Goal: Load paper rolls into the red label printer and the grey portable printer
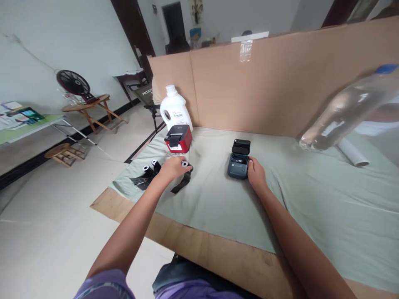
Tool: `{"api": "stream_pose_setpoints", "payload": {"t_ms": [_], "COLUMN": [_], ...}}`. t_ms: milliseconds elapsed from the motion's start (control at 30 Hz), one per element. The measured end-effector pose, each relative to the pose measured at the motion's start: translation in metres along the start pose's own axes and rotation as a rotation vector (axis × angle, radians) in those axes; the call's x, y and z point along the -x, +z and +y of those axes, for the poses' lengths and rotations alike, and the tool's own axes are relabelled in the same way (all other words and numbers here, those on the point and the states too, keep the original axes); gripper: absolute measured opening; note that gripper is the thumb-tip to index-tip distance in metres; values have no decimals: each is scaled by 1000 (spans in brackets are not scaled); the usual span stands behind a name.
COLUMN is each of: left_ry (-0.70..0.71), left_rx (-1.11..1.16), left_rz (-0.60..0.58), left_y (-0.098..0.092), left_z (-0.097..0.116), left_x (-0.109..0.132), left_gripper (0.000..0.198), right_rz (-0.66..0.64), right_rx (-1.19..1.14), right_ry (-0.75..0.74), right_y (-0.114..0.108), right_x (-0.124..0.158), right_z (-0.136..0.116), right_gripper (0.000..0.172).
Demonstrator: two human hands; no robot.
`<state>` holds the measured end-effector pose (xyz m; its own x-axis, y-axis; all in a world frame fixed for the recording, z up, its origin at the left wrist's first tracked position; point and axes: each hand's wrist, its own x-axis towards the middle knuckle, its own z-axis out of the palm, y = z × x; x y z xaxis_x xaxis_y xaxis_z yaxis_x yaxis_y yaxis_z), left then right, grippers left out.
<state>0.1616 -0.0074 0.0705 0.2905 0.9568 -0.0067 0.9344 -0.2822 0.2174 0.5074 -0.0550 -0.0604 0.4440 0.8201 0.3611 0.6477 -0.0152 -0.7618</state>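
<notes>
My left hand (pixel 174 168) is closed around a small black roll (pixel 186 165) with a white core, and a black strip hangs from it onto the cloth. Two similar rolls (pixel 150 171) with loose black strips lie just left of that hand. At the centre, a dark blue portable printer (pixel 238 167) sits on the cloth with its lid raised. My right hand (pixel 257 172) grips the printer's right side. Beyond my left hand stands a red and black box-shaped device (pixel 178 139).
A white jug (pixel 176 108) stands behind the red device, against a cardboard panel (pixel 243 91). At the right, a large clear bottle (pixel 339 114) leans near a white tube (pixel 353 153). Pale green cloth (pixel 208 199) covers the wooden table, whose bare edge (pixel 199 241) faces me.
</notes>
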Motion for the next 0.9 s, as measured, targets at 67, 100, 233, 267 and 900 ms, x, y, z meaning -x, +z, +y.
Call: {"api": "stream_pose_setpoints", "payload": {"t_ms": [67,100,233,267,900], "left_ry": [-120,-164,-220,-221,-336], "left_rx": [-93,-121,-145,-134,-211], "left_rz": [-33,-38,-36,-45,35], "left_y": [3,5,15,16,-27], "left_z": [-20,-27,-33,-33,-116], "left_x": [1,0,-2,-2,-20], "left_gripper": [31,32,36,38,28], "right_rz": [-8,-15,-11,-5,-8], "right_rx": [5,5,-5,-6,9], "right_ry": [3,3,2,1,-8], "right_y": [-1,-1,-2,-2,-3], "right_x": [-1,-1,-1,-1,-1], "right_z": [0,0,-1,-1,-2], "right_gripper": [58,58,57,56,55]}}
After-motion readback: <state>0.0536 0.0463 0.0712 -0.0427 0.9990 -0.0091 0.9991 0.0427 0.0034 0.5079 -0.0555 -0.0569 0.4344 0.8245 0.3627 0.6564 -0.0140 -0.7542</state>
